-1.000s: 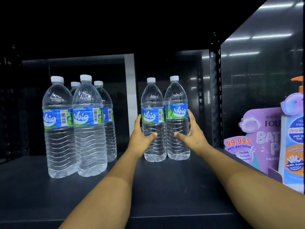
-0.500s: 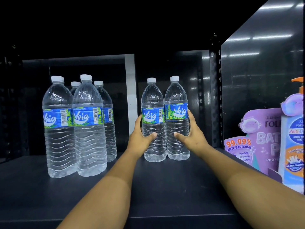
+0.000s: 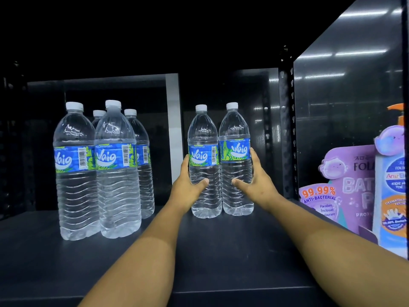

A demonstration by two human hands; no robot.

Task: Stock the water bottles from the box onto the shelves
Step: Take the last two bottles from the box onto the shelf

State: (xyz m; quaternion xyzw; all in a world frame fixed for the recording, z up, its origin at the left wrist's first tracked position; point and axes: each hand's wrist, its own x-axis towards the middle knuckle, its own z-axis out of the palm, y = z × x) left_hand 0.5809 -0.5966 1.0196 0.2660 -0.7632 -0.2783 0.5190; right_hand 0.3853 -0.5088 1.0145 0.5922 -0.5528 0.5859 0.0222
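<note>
Four bottles [image 3: 110,169] already stocked, well left of the fingers. Left hand [image 3: 188,187] wraps left bottle [image 3: 204,165], right hand [image 3: 256,185] wraps right bottle [image 3: 236,160]; both stand on shelf [image 3: 221,251], touching. Release pending; box not visible.

We count six clear plastic water bottles with white caps and blue-green labels on the dark shelf [image 3: 221,251]. Four stand in a cluster at the left: the front-left bottle [image 3: 74,173], the front-right bottle [image 3: 117,173], and two behind them, the rear-left bottle [image 3: 98,115] and the rear-right bottle [image 3: 142,165]. Two more stand touching side by side in the middle: the middle-left bottle [image 3: 203,134] and the middle-right bottle [image 3: 235,129]. We count two hands, the left hand [image 3: 188,187] and the right hand [image 3: 257,185]. At the right we count one purple printed refill pouch [image 3: 345,189] and one blue-labelled pump bottle [image 3: 392,185].
</note>
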